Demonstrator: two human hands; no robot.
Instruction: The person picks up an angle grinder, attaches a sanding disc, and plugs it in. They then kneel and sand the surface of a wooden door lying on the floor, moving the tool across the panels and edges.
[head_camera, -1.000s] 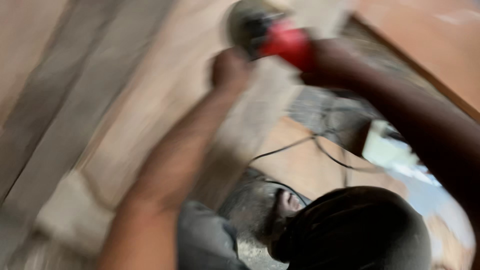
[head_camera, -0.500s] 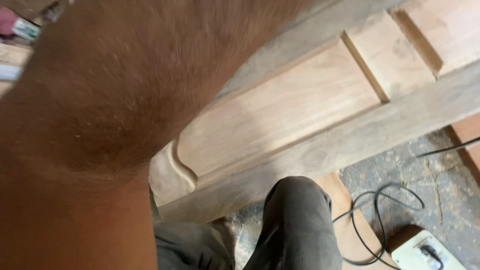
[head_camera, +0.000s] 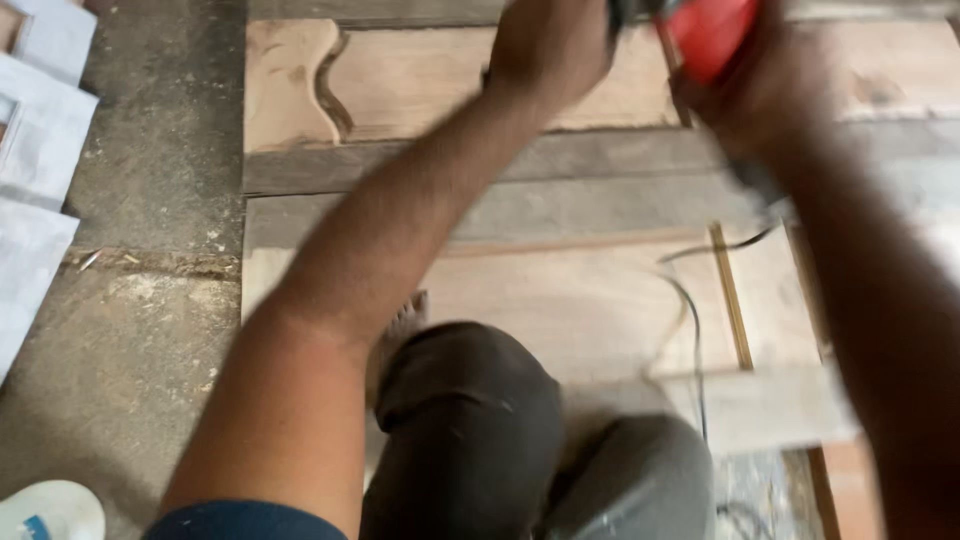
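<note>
Both hands up at top edge of head view, on a red power tool (head_camera: 708, 35). R hand (head_camera: 770, 85) wrapped round tool's red body from the near side, grip clenched on it. L hand (head_camera: 548, 45) just left of the red body, fist closed, apparently on a dark part of the tool at the frame edge; what exactly it grasps is cut off and blurred, so can't confirm beyond closed fist. Tool sits over the carved wood panel (head_camera: 420, 80), near its right end, between the two hands. Contact of tool w/ wood not visible.

Panel is pale wood w/ a wavy cut profile at its left end, lying flat on the floor. Below it a grey plank (head_camera: 600, 165) runs across, then a wider pale board (head_camera: 560, 300) nearer the person. Thin brass-coloured strip (head_camera: 732, 295) runs top to bottom on that board at right. Black cord (head_camera: 690, 320) trails from under R forearm down across the board.

Person's knee (head_camera: 470, 420) in dark trousers rests on the near board, centre bottom. Concrete floor (head_camera: 130, 340) at left, dusty. White sheets (head_camera: 40, 130) stacked at far left edge. White object (head_camera: 50, 508) w/ a bit of blue at bottom left corner, kind unclear.
</note>
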